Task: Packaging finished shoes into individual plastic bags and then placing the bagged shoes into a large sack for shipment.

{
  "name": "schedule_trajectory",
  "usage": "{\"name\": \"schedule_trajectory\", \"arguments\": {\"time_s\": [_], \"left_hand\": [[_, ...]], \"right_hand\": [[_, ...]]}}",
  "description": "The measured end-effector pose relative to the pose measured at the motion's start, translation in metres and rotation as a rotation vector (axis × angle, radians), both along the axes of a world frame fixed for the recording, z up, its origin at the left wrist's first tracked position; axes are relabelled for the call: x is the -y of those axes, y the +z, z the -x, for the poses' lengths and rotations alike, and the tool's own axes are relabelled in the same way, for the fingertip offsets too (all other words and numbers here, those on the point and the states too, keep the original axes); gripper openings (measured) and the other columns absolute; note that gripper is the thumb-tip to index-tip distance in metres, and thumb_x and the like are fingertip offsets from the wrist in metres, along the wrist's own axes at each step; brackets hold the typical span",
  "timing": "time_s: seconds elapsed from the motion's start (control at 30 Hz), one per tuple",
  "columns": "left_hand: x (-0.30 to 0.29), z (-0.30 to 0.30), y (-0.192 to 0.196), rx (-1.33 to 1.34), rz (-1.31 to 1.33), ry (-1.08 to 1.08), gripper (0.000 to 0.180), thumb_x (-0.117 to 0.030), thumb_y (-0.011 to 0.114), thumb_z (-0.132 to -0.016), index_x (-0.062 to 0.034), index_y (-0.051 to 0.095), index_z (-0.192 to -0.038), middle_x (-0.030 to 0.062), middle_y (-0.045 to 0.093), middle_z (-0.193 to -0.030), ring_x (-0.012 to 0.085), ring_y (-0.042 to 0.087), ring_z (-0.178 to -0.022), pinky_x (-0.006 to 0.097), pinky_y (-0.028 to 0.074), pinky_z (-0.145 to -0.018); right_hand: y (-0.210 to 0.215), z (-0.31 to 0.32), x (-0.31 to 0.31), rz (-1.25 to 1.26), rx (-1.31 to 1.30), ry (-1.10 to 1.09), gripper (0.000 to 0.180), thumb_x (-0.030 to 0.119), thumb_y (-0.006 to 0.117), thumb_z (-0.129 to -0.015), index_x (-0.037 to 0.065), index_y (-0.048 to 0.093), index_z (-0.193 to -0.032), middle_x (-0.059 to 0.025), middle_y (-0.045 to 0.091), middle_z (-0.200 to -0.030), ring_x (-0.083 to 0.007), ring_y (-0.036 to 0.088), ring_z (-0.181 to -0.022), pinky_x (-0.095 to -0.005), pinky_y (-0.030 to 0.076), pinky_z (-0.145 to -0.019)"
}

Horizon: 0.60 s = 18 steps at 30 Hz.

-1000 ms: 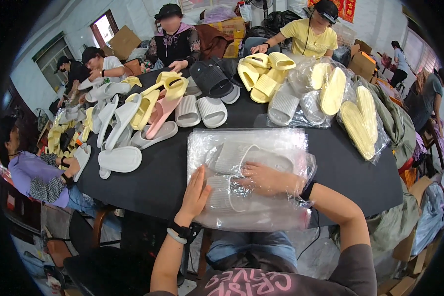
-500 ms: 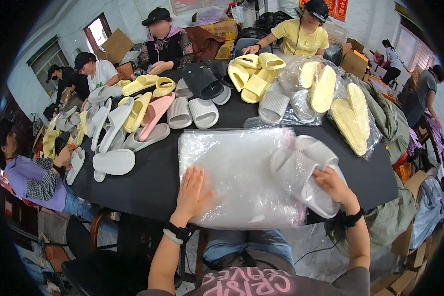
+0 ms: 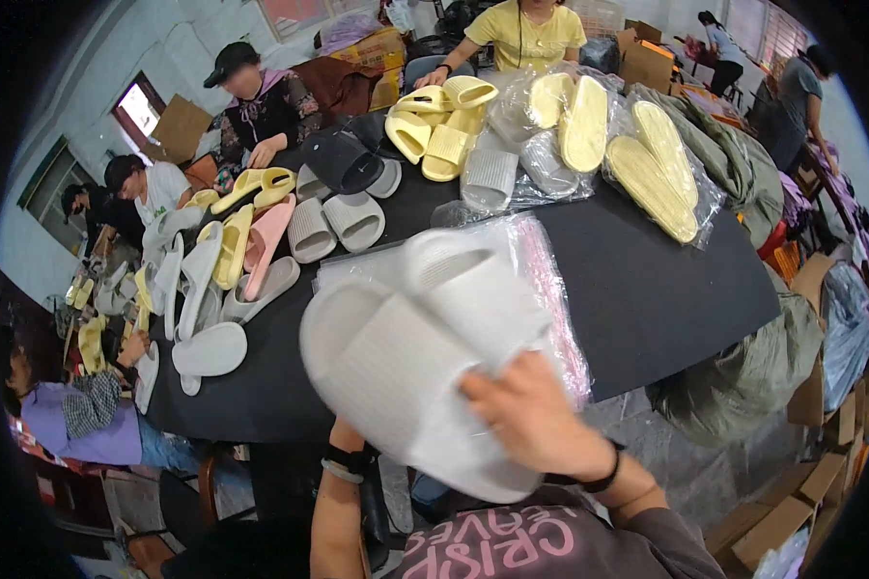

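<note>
We are holding a pair of pale grey slippers (image 3: 415, 367) up in the lower middle of the frame, close under the camera. Our right hand (image 3: 536, 420) is gripping their lower edge, thumb on top, while our left hand is hiding behind them, so we cannot tell its state. They are looking light, springy and thick-soled to us, not fragile; we are judging the sole's edge or the wide ribbed strap to be the surest hold. Just behind them a clear plastic bag (image 3: 550, 280) is lying flat on the black table (image 3: 666, 289). We are counting two slippers in hand, two grey ones (image 3: 333, 224) at centre left, and five bright yellow ones (image 3: 439, 121) at top centre.
</note>
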State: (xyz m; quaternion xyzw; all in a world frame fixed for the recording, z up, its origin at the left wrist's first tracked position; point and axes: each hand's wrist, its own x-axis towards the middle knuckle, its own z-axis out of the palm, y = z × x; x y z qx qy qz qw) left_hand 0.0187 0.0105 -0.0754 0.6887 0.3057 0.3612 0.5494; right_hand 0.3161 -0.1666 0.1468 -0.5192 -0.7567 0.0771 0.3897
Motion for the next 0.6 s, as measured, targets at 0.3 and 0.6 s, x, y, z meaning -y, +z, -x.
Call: {"name": "schedule_trajectory", "arguments": {"time_s": [0.3, 0.6], "left_hand": [[0.018, -0.04, 0.079, -1.04, -0.84, 0.221, 0.071, -0.031, 0.064, -0.08, -0.0056, 0.045, -0.144, 0.0153, 0.025, -0.16, 0.0376, 0.017, -0.149, 0.056, 0.011, -0.12], [0.025, -0.023, 0.116, -0.82, -0.737, 0.302, 0.058, -0.014, 0.065, -0.084, -0.003, 0.05, -0.139, 0.0171, 0.043, -0.149, 0.0372, 0.035, -0.14, 0.051, 0.023, -0.117]], "right_hand": [[-0.095, 0.037, -0.07, 0.084, 0.195, -0.289, 0.046, 0.021, 0.063, -0.085, 0.008, 0.059, -0.129, -0.0158, 0.06, -0.115, -0.0319, 0.053, -0.111, -0.0405, 0.042, -0.088], [-0.059, -0.036, -0.002, 0.2, -0.187, -0.098, 0.047, 0.016, 0.061, -0.093, 0.003, 0.052, -0.137, -0.0258, 0.043, -0.145, -0.0397, 0.046, -0.13, -0.0461, 0.04, -0.106]]}}
